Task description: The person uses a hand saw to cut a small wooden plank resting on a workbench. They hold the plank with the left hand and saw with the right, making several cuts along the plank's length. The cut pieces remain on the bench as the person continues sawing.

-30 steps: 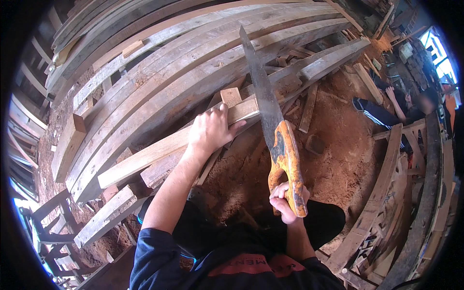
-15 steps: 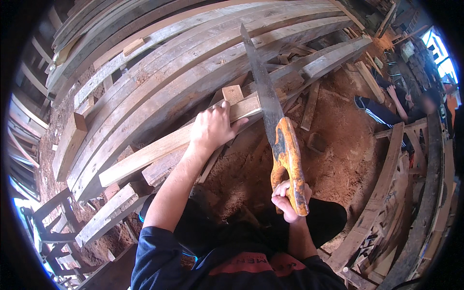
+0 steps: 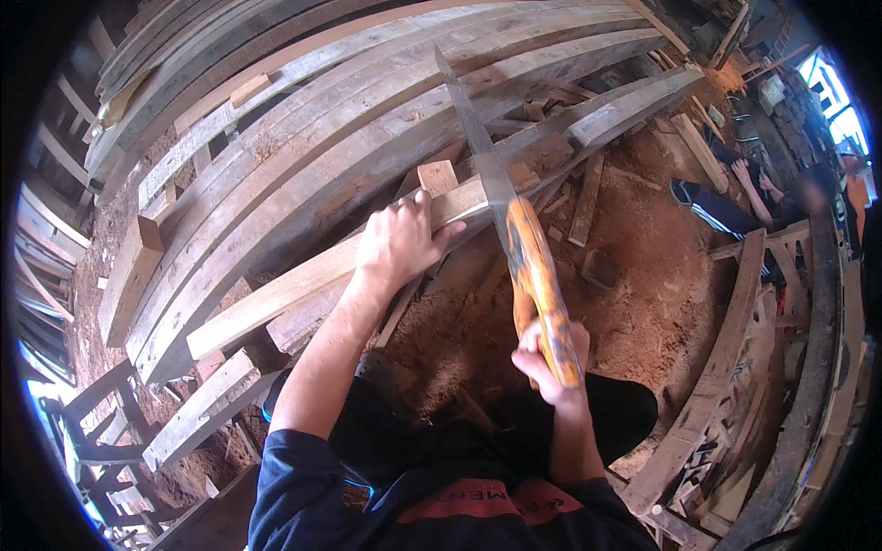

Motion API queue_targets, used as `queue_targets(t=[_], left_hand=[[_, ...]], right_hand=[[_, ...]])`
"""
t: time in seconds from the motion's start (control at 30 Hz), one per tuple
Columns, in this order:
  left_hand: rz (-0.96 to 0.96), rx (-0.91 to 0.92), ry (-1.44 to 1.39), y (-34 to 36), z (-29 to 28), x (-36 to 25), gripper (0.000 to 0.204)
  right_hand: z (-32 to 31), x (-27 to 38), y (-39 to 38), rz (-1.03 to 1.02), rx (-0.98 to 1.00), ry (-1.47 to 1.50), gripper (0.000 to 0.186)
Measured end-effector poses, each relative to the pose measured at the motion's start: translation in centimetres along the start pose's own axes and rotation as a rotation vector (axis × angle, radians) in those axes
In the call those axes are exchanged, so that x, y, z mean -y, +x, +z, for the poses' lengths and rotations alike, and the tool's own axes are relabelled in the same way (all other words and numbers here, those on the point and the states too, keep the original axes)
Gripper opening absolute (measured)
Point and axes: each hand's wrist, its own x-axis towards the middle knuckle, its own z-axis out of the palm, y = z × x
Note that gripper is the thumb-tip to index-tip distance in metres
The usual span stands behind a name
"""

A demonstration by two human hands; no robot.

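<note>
My left hand grips a pale sawn board, fingers over its top face and thumb along the near side, beside a small wooden block. My right hand is closed round the yellow, worn handle of a handsaw. The long steel saw blade crosses the board's right end, to the right of my left hand, pointing away from me. The board rests on weathered timber; the blade's cutting edge is hard to make out.
Long curved beams fill the back and left. Short timbers lie at lower left over reddish dirt floor. Curved planks line the right, where another person sits low beside stacked wood. A wooden frame stands at far left.
My right hand and the saw handle have moved forward, up the picture, since half a second ago; the blade tip has swung a little left. My left hand has hardly moved on the board.
</note>
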Motion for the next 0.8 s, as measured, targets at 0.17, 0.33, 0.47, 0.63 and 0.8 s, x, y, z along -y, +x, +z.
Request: queue_targets(t=[0.17,0.33,0.47,0.63,0.8], left_hand=[[-0.011,0.001,-0.023,-0.3,-0.1,0.0,0.069],[0.012,0.014,-0.002,-0.2,0.0,0.1,0.071],[-0.039,0.071,-0.032,-0.1,-0.2,0.0,0.072],[-0.004,0.070,-0.007,-0.1,-0.2,-0.2,0.075],[-0.006,0.031,0.025,-0.3,0.1,-0.1,0.075]], right_hand=[[0.7,-0.8,-0.6,0.077,-0.019,-0.063,0.017],[0.5,-2.3,-2.5,-0.061,-0.090,-0.021,0.019],[0.6,-1.0,-0.1,0.010,-0.040,0.004,0.017],[1.0,-1.6,-2.1,-0.006,-0.076,-0.020,0.022],[-0.5,-2.4,-4.7,-0.016,-0.065,-0.023,0.027]])
